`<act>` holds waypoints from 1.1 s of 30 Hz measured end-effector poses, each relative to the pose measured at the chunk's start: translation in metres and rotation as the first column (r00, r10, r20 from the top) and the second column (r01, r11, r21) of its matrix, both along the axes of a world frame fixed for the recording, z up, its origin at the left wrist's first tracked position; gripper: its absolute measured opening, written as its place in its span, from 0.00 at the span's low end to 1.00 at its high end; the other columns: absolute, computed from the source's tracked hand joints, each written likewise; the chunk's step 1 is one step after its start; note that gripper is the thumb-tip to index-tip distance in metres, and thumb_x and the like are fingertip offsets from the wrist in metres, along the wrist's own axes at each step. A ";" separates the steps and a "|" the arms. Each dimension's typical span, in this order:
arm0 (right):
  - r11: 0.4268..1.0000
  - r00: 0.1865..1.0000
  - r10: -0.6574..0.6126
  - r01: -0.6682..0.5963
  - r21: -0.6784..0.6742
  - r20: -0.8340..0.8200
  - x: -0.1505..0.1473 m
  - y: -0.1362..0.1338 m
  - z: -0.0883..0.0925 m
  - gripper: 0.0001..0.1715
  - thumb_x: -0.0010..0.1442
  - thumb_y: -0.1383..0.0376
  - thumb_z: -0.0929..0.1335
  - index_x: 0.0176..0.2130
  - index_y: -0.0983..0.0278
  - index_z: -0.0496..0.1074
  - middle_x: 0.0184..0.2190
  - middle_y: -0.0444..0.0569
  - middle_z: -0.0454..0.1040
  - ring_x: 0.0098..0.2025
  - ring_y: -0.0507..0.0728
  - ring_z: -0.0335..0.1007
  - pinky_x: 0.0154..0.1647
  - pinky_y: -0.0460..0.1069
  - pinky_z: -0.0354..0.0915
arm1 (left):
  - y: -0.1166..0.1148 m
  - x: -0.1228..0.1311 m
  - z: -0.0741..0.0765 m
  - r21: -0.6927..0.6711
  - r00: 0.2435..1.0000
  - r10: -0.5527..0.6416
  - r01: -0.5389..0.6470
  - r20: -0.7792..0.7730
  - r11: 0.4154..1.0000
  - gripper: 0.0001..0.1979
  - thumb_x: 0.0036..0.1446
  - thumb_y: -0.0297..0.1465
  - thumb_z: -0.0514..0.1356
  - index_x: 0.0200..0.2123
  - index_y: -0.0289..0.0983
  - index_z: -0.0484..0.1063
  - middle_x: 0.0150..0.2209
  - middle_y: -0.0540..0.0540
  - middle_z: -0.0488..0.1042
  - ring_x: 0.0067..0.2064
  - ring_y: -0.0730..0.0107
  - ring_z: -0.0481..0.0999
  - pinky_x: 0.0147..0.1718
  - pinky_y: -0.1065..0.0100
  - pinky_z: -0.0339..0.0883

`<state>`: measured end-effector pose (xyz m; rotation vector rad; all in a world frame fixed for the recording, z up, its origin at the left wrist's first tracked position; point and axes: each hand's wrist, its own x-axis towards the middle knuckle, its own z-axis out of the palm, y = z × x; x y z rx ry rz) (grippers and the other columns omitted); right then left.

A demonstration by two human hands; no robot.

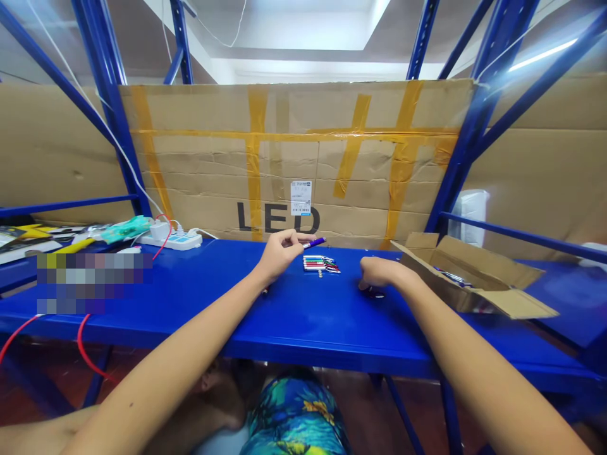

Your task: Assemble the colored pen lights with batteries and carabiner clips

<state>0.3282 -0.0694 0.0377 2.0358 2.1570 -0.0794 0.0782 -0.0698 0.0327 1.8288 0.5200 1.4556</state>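
Note:
My left hand [281,253] is raised a little over the blue tabletop, its fingers pinched on a purple-blue pen barrel [315,242] that points to the right. Just below that lies a row of several colored pens [318,263], side by side. Small silvery pieces [320,274] sit at the near edge of the row. My right hand [382,272] is down at the table with fingers curled; what they grip is hidden. A small dark shiny object [377,294] shows right under it. Another tiny piece [265,292] lies beside my left forearm.
An open cardboard box [462,297] with pens [454,277] inside stands on the right. On the left are a white power strip [173,239], a red cable [83,335] and assorted packets [126,229]. A large taped cardboard sheet [208,170] closes off the back between blue posts.

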 end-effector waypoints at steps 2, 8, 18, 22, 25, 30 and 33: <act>1.000 1.000 0.018 -0.018 -0.003 -0.002 -0.004 -0.001 -0.001 0.13 0.49 0.66 0.71 0.36 0.70 0.78 0.33 0.58 0.79 0.34 0.60 0.75 0.27 0.47 0.61 | 0.000 -0.001 0.003 -0.053 0.995 -0.032 0.037 0.091 0.998 0.09 0.46 0.24 0.58 0.19 0.36 0.59 0.45 0.38 0.79 0.52 0.53 0.76 0.54 0.50 0.63; 0.997 0.996 0.071 -0.069 0.037 -0.054 -0.012 -0.003 -0.005 0.13 0.48 0.65 0.70 0.35 0.70 0.77 0.30 0.55 0.78 0.30 0.58 0.73 0.26 0.47 0.59 | 0.006 0.002 0.003 -0.286 0.940 -0.133 0.227 0.313 0.931 0.11 0.46 0.26 0.59 0.19 0.36 0.58 0.33 0.38 0.80 0.43 0.56 0.79 0.44 0.53 0.71; 0.985 0.963 0.143 -0.115 0.131 -0.228 -0.013 -0.001 -0.007 0.07 0.47 0.63 0.70 0.28 0.66 0.73 0.29 0.52 0.77 0.29 0.56 0.70 0.26 0.47 0.58 | 0.012 -0.005 -0.005 0.125 0.921 0.235 -0.205 -0.310 0.971 0.06 0.51 0.30 0.57 0.24 0.37 0.67 0.25 0.49 0.74 0.29 0.70 0.73 0.31 0.67 0.65; 0.976 0.943 0.170 -0.121 0.182 -0.285 -0.013 -0.004 -0.004 0.07 0.49 0.63 0.68 0.24 0.65 0.70 0.26 0.50 0.75 0.28 0.55 0.69 0.25 0.47 0.56 | 0.006 -0.015 -0.002 0.354 0.666 0.287 -0.037 -0.689 0.935 0.02 0.46 0.30 0.61 0.26 0.39 0.75 0.28 0.48 0.76 0.34 0.65 0.72 0.36 0.66 0.64; 0.969 0.916 0.200 -0.131 0.210 -0.349 -0.015 -0.006 -0.001 0.10 0.54 0.63 0.65 0.23 0.65 0.67 0.23 0.49 0.74 0.26 0.54 0.68 0.25 0.47 0.56 | 0.009 -0.025 -0.004 0.245 0.542 0.180 0.050 -0.821 0.968 0.05 0.41 0.35 0.67 0.24 0.41 0.77 0.27 0.49 0.75 0.34 0.64 0.72 0.32 0.68 0.64; 0.982 0.765 0.184 -0.110 0.156 -0.618 -0.018 -0.005 -0.005 0.02 0.57 0.69 0.63 0.34 0.63 0.62 0.22 0.45 0.73 0.23 0.53 0.69 0.24 0.46 0.59 | 0.017 -0.031 -0.008 0.067 0.517 0.026 0.062 -0.856 0.996 0.08 0.36 0.34 0.71 0.23 0.41 0.77 0.24 0.51 0.73 0.26 0.69 0.70 0.23 0.71 0.60; 0.981 0.563 0.177 -0.168 0.098 -0.807 -0.023 -0.005 -0.010 0.04 0.60 0.68 0.63 0.37 0.62 0.59 0.21 0.43 0.72 0.22 0.52 0.69 0.22 0.46 0.60 | 0.015 -0.023 -0.009 0.073 0.562 0.014 0.083 -0.827 0.994 0.03 0.46 0.32 0.65 0.27 0.39 0.76 0.26 0.50 0.75 0.27 0.70 0.71 0.26 0.71 0.61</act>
